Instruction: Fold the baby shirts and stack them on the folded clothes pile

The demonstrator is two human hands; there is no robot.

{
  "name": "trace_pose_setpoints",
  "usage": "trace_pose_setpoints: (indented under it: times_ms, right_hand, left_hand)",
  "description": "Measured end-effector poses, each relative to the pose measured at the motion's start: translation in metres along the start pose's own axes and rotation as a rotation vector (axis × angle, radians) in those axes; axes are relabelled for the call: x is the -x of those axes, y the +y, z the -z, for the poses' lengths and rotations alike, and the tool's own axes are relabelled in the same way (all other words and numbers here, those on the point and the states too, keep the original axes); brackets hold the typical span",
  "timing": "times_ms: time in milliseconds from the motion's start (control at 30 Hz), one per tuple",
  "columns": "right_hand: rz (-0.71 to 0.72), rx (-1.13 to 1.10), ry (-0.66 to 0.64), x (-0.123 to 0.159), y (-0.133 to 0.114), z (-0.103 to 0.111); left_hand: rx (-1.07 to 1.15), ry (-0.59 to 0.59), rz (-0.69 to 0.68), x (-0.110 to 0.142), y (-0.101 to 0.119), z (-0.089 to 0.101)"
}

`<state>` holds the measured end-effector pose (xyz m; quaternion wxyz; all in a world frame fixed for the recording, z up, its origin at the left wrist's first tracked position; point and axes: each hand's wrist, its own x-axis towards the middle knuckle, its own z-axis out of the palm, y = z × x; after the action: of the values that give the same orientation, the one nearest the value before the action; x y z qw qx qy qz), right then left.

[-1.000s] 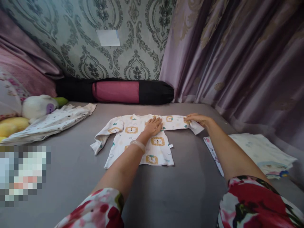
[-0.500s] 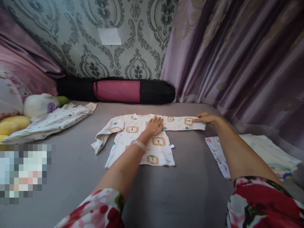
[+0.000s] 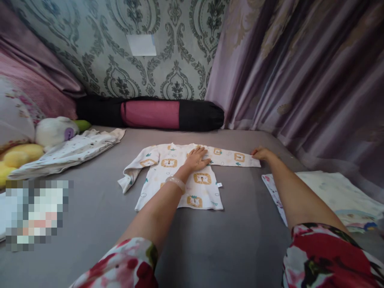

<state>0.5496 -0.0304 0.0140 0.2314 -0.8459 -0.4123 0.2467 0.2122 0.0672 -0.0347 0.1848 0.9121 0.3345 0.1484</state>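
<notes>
Your long-sleeved shirt [image 3: 195, 190] lies spread on the grey sheet [image 3: 240, 236], in front of you. Your left hand [image 3: 196, 159] rests flat on its upper chest near the neckline, fingers a little spread, gripping nothing. Your right hand [image 3: 262, 153] is at the upper edge of the outstretched sleeve [image 3: 226, 157], near the cuff, fingers drawn narrow; you cannot tell from here whether they pinch the cloth or only touch it.

Watch the balance between the two. If your right hand pulls harder than your left presses, the shirt could slide or skew; a sideways shove from the left palm would likely ruck the thin cloth around the neckline. A hold at the sleeve's upper edge alone could twist the cuff.

On the other side, the bent sleeve [image 3: 139, 165] angles down towards you with its end crumpled, so pressing it as it lies could set creases. Your right forearm also crosses in front of the folded clothes [image 3: 333, 188]; a dropped elbow might push them askew.
</notes>
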Motion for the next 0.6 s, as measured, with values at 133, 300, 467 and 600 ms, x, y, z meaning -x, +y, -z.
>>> trace_pose_setpoints:
  times_ms: [133,300,467,600]
  right_hand:
    - [0.026,0.214,0.202,0.016,-0.022,-0.023]
    - [0.305,0.322,0.172,0.043,-0.08,-0.087]
    - [0.596,0.31,0.019,0.063,-0.127,-0.149]
    - [0.648,0.289,0.021,0.074,-0.143,-0.172]
  left_hand:
    - [0.026,0.109,0.037,0.002,0.0,0.001]
    - [-0.084,0.176,0.067,0.008,0.008,0.0]
    - [-0.123,0.089,0.033,0.023,0.017,0.004]
    - [-0.147,-0.022,-0.039,0.052,0.013,0.022]
